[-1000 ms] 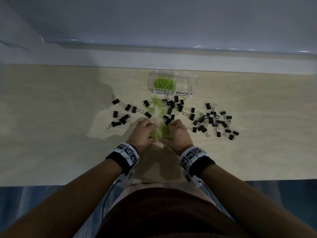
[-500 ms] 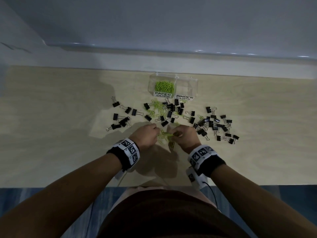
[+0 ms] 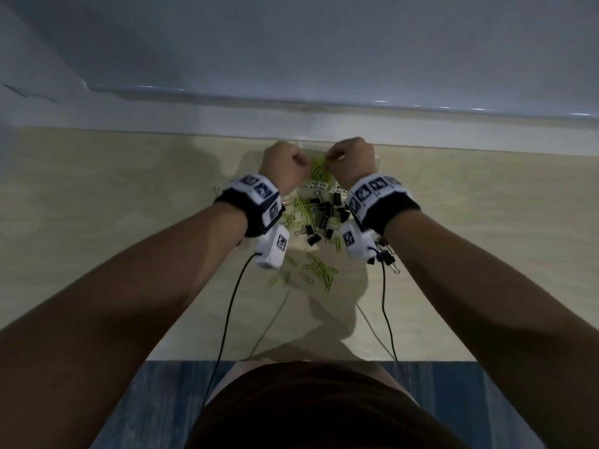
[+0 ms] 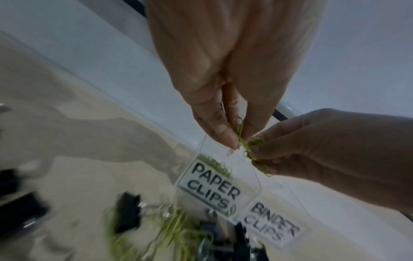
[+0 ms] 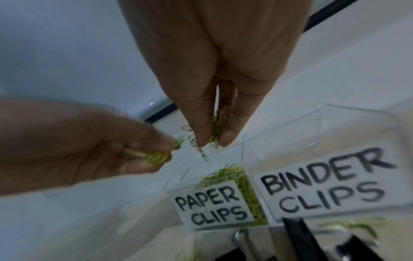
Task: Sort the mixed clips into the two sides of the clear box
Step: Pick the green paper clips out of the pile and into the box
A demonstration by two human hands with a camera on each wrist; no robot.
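Observation:
Both hands hover over the clear box (image 3: 376,163) at the far side of the table. My left hand (image 4: 239,141) pinches a small bunch of green paper clips (image 4: 242,139) between thumb and fingers. My right hand (image 5: 214,143) pinches another bunch of green paper clips (image 5: 216,131), with one dangling below. Both bunches hang above the left side labelled PAPER CLIPS (image 5: 210,208), which holds a heap of green clips (image 5: 230,174). The right side, labelled BINDER CLIPS (image 5: 324,185), shows a bare floor. In the head view the left hand (image 3: 291,163) and right hand (image 3: 337,157) nearly touch.
Black binder clips (image 3: 324,215) mixed with green paper clips lie on the table (image 3: 129,222) just in front of the box. More loose green paper clips (image 3: 319,268) are scattered nearer me. A white ledge and wall run behind the box. Wrist-camera cables hang down.
Both hands have lifted off the pile near me, each with green paper clips, and moved forward to hover above the box's left side.

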